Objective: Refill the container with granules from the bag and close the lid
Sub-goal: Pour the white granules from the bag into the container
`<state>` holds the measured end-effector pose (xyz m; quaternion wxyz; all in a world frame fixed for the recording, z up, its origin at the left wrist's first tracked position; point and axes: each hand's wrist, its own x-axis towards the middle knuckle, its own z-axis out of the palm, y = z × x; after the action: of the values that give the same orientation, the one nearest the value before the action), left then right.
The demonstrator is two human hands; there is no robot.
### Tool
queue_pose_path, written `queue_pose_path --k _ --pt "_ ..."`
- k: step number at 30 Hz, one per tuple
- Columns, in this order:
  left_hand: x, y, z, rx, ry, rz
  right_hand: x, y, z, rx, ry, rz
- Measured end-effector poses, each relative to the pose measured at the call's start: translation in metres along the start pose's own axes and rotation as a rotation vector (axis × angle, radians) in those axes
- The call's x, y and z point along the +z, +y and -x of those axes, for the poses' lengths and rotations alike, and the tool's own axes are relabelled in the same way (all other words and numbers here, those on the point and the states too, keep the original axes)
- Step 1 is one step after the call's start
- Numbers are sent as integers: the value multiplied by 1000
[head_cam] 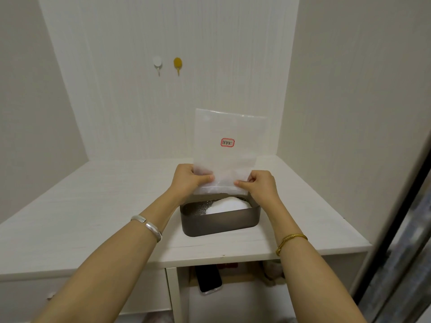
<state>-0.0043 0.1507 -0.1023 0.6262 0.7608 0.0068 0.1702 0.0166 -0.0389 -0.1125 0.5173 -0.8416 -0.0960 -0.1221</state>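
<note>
A clear plastic bag (227, 136) with a small red-framed label is held upside down, its mouth just above the container. My left hand (190, 180) pinches the bag's lower left corner and my right hand (258, 186) pinches the lower right corner. Below them a dark grey rectangular container (219, 223) stands open on the white desk (93, 206). A heap of white granules (229, 205) lies in its right half. The bag looks nearly empty. No lid shows in view.
Walls close the desk in at the back and on both sides. Two hooks, one white (157, 64) and one yellow (177, 65), hang on the back wall. A phone (208, 279) lies on a shelf under the desk. A dark door frame (396, 229) runs down the right.
</note>
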Motion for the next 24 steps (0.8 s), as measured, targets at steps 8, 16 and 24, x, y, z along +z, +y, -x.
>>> queue_pose_path --k 8,16,24 --pt "3 -3 -2 -21 17 -62 0 -1 2 -10 8 27" --pt "5 -1 -2 -50 35 32 -4 -2 2 -13 -1 23" --pt "0 9 -4 -221 9 145 -20 -6 0 69 4 -296"
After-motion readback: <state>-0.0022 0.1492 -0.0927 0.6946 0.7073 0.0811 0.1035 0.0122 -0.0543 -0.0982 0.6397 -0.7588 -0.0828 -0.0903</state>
